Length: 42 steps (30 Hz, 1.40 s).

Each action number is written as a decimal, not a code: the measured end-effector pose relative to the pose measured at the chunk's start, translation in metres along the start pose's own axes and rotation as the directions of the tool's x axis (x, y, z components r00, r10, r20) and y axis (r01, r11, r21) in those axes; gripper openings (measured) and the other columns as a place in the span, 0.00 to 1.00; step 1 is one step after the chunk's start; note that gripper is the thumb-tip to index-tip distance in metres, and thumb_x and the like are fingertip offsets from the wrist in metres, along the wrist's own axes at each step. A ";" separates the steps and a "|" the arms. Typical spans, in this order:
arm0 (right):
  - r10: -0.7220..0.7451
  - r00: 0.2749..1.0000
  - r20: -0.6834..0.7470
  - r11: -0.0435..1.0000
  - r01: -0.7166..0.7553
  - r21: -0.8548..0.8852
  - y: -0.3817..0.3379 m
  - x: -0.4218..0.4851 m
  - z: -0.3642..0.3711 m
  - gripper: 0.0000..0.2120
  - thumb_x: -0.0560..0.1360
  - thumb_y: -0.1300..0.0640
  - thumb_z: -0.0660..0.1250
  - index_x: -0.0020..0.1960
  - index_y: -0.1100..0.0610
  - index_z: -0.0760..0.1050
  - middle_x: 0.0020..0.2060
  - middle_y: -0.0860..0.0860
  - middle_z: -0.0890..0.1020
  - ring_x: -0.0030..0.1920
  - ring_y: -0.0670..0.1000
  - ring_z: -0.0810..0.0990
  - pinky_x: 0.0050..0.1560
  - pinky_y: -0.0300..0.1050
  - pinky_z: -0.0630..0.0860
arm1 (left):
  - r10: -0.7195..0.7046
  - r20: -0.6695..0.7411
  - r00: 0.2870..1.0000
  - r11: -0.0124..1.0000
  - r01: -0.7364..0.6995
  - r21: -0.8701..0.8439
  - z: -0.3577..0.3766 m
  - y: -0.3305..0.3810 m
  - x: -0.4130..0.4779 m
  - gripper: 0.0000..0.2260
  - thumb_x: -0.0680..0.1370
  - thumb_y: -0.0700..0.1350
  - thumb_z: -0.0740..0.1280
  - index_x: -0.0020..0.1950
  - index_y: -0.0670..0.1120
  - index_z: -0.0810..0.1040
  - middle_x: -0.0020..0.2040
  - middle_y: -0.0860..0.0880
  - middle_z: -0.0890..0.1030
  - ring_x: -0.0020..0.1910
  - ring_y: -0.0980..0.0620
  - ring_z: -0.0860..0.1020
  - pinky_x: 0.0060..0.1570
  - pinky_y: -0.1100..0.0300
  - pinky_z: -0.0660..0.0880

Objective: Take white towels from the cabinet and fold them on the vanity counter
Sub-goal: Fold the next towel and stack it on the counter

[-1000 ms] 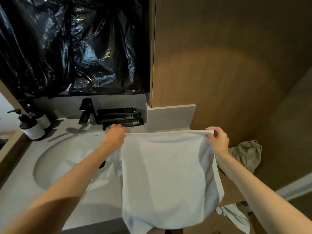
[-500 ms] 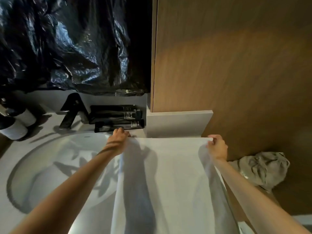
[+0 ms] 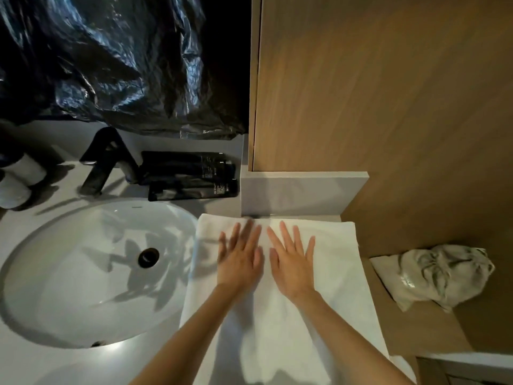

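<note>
Both hands, left (image 3: 240, 261) and right (image 3: 291, 262), are pressing spread fingers flat on the towel (image 3: 327, 273), its left edge overlapping the sink (image 3: 83, 273) rim.

Dim, warm interior light overall. The white towel (image 3: 319, 273) is the brightest area and is not clipped. Left hand (image 3: 238, 262) is motion-blurred, its fingers smeared; right hand (image 3: 291, 262) is sharp. Sink basin (image 3: 69, 287) carries several overlapping fan-shaped grey shadows, with a small specular glare on its near rim. Faucet (image 3: 107, 159) throws streaked shadows leftward over the counter (image 3: 27, 223). Black plastic sheet (image 3: 111, 65) shows scattered bluish highlights and is otherwise crushed to black. Wood panel (image 3: 388, 93) darkens toward the top right corner. Straight edges bend near the frame borders.
</note>
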State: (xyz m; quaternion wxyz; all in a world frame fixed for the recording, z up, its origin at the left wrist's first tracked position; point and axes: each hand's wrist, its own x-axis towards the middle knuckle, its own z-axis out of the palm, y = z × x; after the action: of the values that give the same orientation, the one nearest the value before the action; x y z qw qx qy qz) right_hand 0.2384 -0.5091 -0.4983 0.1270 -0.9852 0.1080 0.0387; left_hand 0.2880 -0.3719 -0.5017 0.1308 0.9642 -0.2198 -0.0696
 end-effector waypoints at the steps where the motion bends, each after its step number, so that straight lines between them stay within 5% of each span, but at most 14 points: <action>1: -0.013 1.000 0.008 0.999 0.013 -0.046 0.007 -0.001 0.002 0.26 0.82 0.41 0.37 0.78 0.41 0.54 0.78 0.48 0.55 0.78 0.57 0.51 0.73 0.66 0.42 | 0.000 -0.004 1.000 1.000 0.001 0.009 0.000 -0.008 0.000 0.25 0.81 0.58 0.42 0.78 0.60 0.47 0.79 0.58 0.41 0.77 0.55 0.37 0.74 0.50 0.33; 8: 0.052 0.998 -0.028 0.988 -0.055 -0.143 0.081 -0.013 -0.016 0.26 0.78 0.33 0.36 0.76 0.33 0.44 0.78 0.41 0.45 0.78 0.54 0.39 0.74 0.63 0.37 | -0.081 -0.032 0.996 0.997 0.081 0.001 -0.013 -0.042 -0.010 0.26 0.78 0.63 0.48 0.76 0.67 0.47 0.80 0.52 0.44 0.78 0.49 0.40 0.76 0.49 0.41; 14: 0.101 0.994 0.036 0.989 -0.096 -0.108 0.099 -0.019 -0.026 0.25 0.78 0.35 0.34 0.75 0.31 0.38 0.77 0.39 0.39 0.77 0.54 0.34 0.73 0.68 0.37 | -0.128 0.019 0.992 0.992 0.127 0.009 -0.016 -0.059 -0.012 0.28 0.75 0.67 0.39 0.75 0.68 0.45 0.78 0.58 0.37 0.76 0.55 0.36 0.75 0.46 0.41; 19: 0.078 0.997 0.020 0.996 -0.078 0.035 0.064 -0.027 -0.043 0.25 0.82 0.50 0.48 0.78 0.41 0.51 0.79 0.48 0.50 0.78 0.57 0.42 0.74 0.63 0.34 | -0.096 -0.088 0.991 0.993 0.101 0.059 -0.029 -0.036 -0.028 0.26 0.81 0.57 0.42 0.79 0.54 0.51 0.79 0.48 0.49 0.78 0.47 0.45 0.75 0.43 0.40; 22: -0.035 0.996 -0.083 0.989 0.046 0.140 0.014 -0.045 -0.042 0.26 0.80 0.51 0.45 0.78 0.47 0.56 0.78 0.50 0.55 0.78 0.56 0.48 0.74 0.58 0.36 | -0.014 -0.214 0.977 1.000 0.012 -0.013 -0.025 -0.003 -0.051 0.24 0.81 0.47 0.48 0.77 0.48 0.59 0.78 0.47 0.57 0.77 0.44 0.51 0.74 0.45 0.46; 26: -0.022 0.996 -0.081 0.975 0.039 0.218 -0.024 -0.073 -0.009 0.24 0.82 0.60 0.54 0.77 0.47 0.60 0.77 0.48 0.56 0.78 0.55 0.49 0.76 0.58 0.38 | -0.096 -0.045 0.994 0.991 0.091 -0.098 -0.003 0.024 -0.084 0.25 0.81 0.44 0.42 0.79 0.49 0.45 0.79 0.49 0.44 0.76 0.49 0.37 0.74 0.49 0.36; 29: -0.002 0.999 -0.034 0.997 0.005 0.076 -0.019 -0.097 0.018 0.25 0.83 0.53 0.53 0.78 0.43 0.55 0.78 0.47 0.53 0.78 0.56 0.51 0.75 0.60 0.42 | -0.110 -0.022 0.994 0.991 0.108 -0.075 0.006 0.022 -0.105 0.26 0.80 0.55 0.35 0.78 0.55 0.43 0.78 0.54 0.40 0.76 0.52 0.34 0.75 0.51 0.34; 33: -0.038 0.999 -0.012 0.995 0.037 -0.097 0.018 -0.116 0.013 0.25 0.81 0.39 0.42 0.78 0.38 0.49 0.79 0.47 0.50 0.79 0.55 0.48 0.75 0.59 0.45 | -0.059 -0.032 0.998 0.996 0.057 -0.063 0.001 0.004 -0.117 0.23 0.81 0.59 0.42 0.78 0.61 0.48 0.79 0.56 0.43 0.77 0.55 0.37 0.76 0.51 0.39; 36: 0.074 0.997 -0.017 0.993 -0.075 -0.096 0.062 -0.133 -0.001 0.25 0.80 0.36 0.36 0.77 0.34 0.41 0.79 0.44 0.43 0.78 0.51 0.38 0.76 0.58 0.41 | -0.046 -0.034 0.998 0.998 0.045 -0.045 -0.003 -0.017 -0.125 0.24 0.81 0.60 0.42 0.77 0.62 0.51 0.79 0.55 0.45 0.77 0.55 0.40 0.76 0.53 0.39; 42: 0.314 0.948 0.051 0.949 -0.313 -0.027 0.108 -0.153 -0.021 0.26 0.79 0.35 0.35 0.76 0.34 0.35 0.78 0.45 0.39 0.78 0.55 0.39 0.76 0.61 0.41 | 0.010 0.014 1.000 1.000 -0.010 -0.026 -0.008 -0.048 -0.139 0.27 0.80 0.61 0.38 0.78 0.58 0.47 0.79 0.55 0.42 0.77 0.56 0.37 0.76 0.54 0.40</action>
State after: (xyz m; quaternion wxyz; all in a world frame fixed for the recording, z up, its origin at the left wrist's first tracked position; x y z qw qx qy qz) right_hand 0.0665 -0.5849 -0.4885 0.1132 -0.9552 0.2594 0.0862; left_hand 0.1845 -0.2667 -0.4970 0.1422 0.9608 -0.2246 -0.0787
